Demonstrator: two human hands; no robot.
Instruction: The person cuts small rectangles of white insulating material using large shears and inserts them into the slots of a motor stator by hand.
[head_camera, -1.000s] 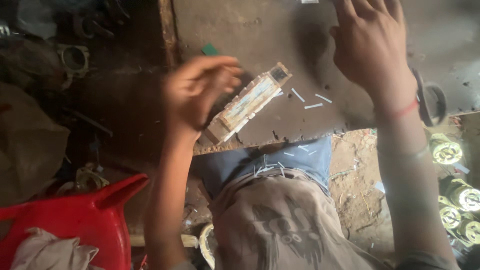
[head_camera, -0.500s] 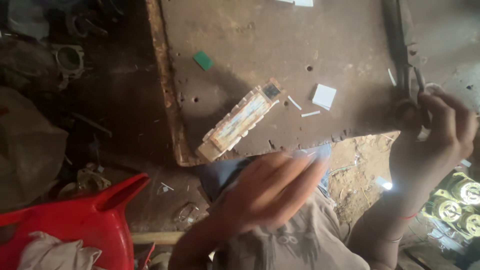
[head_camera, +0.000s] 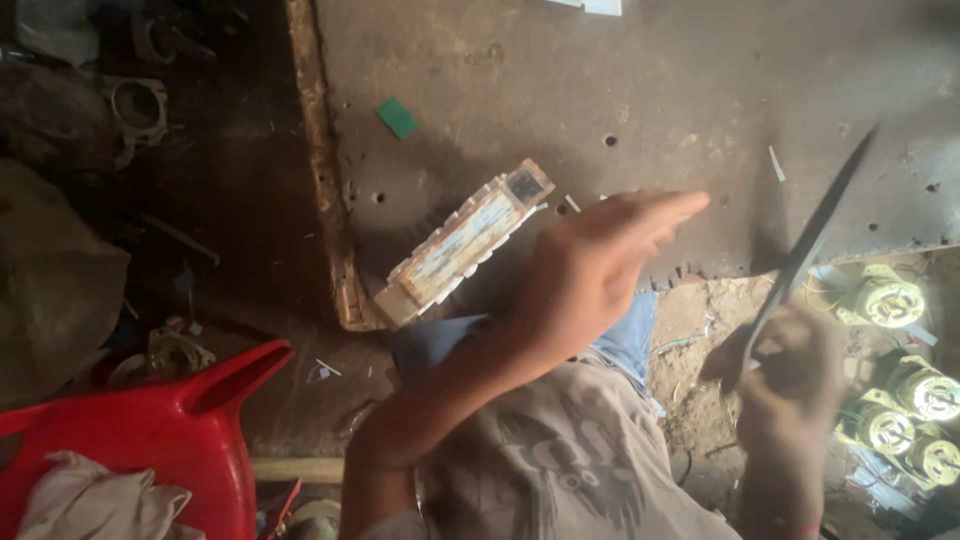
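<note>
Head view, looking straight down: closest in, the right hand (head_camera: 785, 375) grips the handle end of a long dark tool (head_camera: 805, 255), possibly a file or blade, too blurred to name, its tip angled up and away over the board edge. The left hand (head_camera: 590, 270) hovers flat, fingers together and stretched out, holding nothing. Just beyond its fingers lies the pale toothed block (head_camera: 462, 243), slanted on the worn board (head_camera: 700, 90), untouched. Risk, as I judge it: that tool is blurred mid-air close beside the open left hand, and a careless pass could nick the fingers or knock the block off the near edge. Right of the right hand sit small motors (head_camera: 885, 300); left of the left arm, a red can (head_camera: 150, 420); farther out, a green chip (head_camera: 397, 117).
</note>
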